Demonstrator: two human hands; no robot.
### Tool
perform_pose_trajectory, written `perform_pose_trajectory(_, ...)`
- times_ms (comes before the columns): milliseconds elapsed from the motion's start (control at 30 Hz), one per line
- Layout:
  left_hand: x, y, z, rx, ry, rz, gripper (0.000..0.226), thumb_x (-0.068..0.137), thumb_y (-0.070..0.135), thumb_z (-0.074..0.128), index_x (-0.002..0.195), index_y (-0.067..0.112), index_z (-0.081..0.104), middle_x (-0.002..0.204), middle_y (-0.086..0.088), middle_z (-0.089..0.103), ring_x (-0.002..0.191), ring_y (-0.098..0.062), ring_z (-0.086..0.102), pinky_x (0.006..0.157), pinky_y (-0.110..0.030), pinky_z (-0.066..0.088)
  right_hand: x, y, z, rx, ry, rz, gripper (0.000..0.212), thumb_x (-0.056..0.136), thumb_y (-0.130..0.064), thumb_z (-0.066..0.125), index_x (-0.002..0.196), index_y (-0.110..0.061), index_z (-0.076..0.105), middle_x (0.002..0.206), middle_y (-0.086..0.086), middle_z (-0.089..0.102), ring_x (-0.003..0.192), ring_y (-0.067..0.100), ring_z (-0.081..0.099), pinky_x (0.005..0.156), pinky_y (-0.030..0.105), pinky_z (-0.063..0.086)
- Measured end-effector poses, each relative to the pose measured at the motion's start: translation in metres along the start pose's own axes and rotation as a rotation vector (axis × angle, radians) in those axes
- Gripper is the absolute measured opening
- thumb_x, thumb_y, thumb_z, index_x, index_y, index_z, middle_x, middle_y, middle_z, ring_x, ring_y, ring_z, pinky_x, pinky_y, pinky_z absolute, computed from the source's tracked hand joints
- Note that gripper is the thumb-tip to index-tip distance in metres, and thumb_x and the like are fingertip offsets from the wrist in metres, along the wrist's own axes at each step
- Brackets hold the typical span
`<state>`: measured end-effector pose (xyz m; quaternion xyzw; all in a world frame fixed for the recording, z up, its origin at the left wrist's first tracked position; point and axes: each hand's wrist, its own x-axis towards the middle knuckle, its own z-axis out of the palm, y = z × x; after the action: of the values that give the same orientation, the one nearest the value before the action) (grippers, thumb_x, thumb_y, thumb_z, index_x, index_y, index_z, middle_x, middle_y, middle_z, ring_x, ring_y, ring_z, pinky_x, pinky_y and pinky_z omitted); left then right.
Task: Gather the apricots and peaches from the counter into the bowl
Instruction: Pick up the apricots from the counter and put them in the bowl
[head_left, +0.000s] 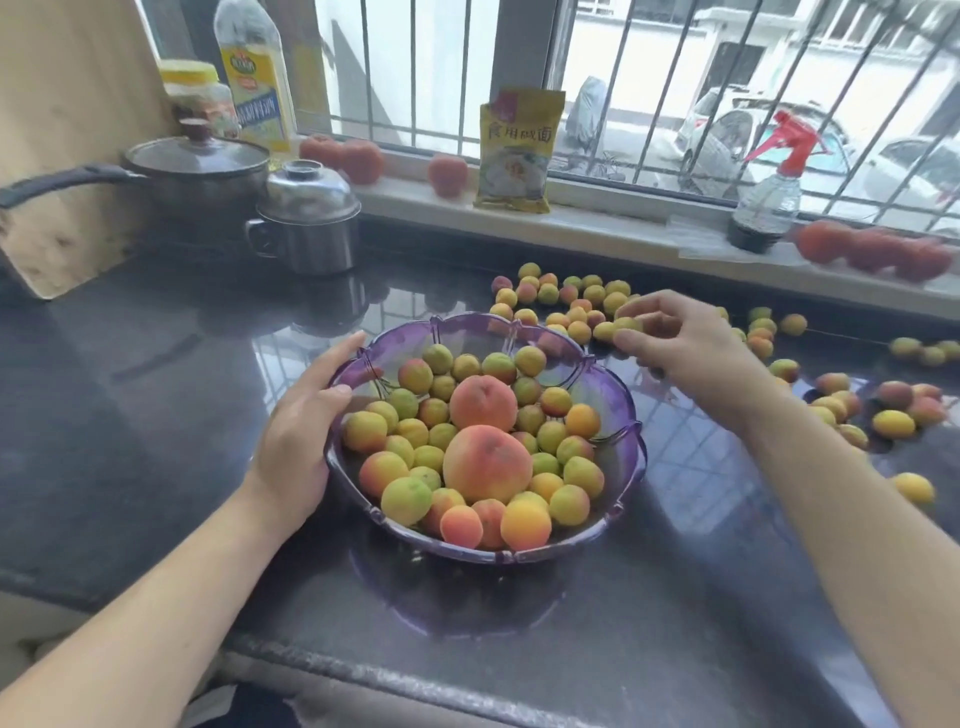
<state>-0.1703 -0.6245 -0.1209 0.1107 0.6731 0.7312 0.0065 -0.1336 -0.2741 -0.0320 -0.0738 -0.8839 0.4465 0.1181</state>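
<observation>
A purple translucent bowl (615, 415) sits mid-counter, filled with several small apricots and two large peaches (487, 462). My left hand (301, 431) grips the bowl's left rim, thumb hooked inside. My right hand (675, 343) reaches past the bowl's far right edge, its fingers pinching a yellow-green apricot (627, 325). Several loose apricots (561, 299) lie in a cluster behind the bowl. More apricots and a few small peaches (893, 395) are scattered along the counter to the right.
A lidded steel mug (306, 218) and a saucepan (197, 171) stand at the back left on the dark counter (156, 389). The windowsill holds tomatoes (878, 252), a yellow packet (519, 150), a spray bottle (763, 202) and an oil bottle (254, 78).
</observation>
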Motion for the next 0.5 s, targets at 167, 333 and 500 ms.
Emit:
perform_pose_trajectory(167, -0.002, 0.002, 0.004, -0.022, -0.001, -0.014, 0.048, 0.089, 0.028, 0.047, 0.129, 0.042, 0.069, 0.138, -0.002, 0.072, 0.127, -0.027, 0.069, 0.113, -0.056, 0.05, -0.054, -0.057, -0.013, -0.608, -0.34, -0.255, 0.023, 0.081, -0.042, 0.079, 0.096, -0.036, 0.063, 0.089, -0.018, 0.062, 0.084, 0.001, 0.055, 0.07, 0.022, 0.043)
perform_pose_trajectory(333, -0.005, 0.006, 0.005, -0.038, 0.011, -0.035, 0.048, 0.087, 0.026, 0.048, 0.129, 0.039, 0.068, 0.135, 0.001, 0.072, 0.126, -0.023, 0.069, 0.113, -0.051, 0.052, -0.053, -0.05, -0.001, -0.877, -0.399, -0.246, 0.024, 0.086, -0.049, 0.072, 0.105, -0.035, 0.067, 0.095, -0.019, 0.061, 0.094, 0.007, 0.048, 0.08, 0.027, 0.045)
perform_pose_trajectory(500, -0.006, 0.008, 0.006, -0.042, 0.013, -0.036, 0.05, 0.085, 0.025, 0.048, 0.129, 0.039, 0.068, 0.135, -0.002, 0.072, 0.123, -0.024, 0.07, 0.111, -0.05, 0.053, -0.053, -0.043, 0.005, -0.827, -0.386, -0.209, 0.018, 0.091, -0.042, 0.07, 0.106, -0.032, 0.069, 0.093, -0.02, 0.06, 0.088, 0.001, 0.051, 0.067, 0.012, 0.035)
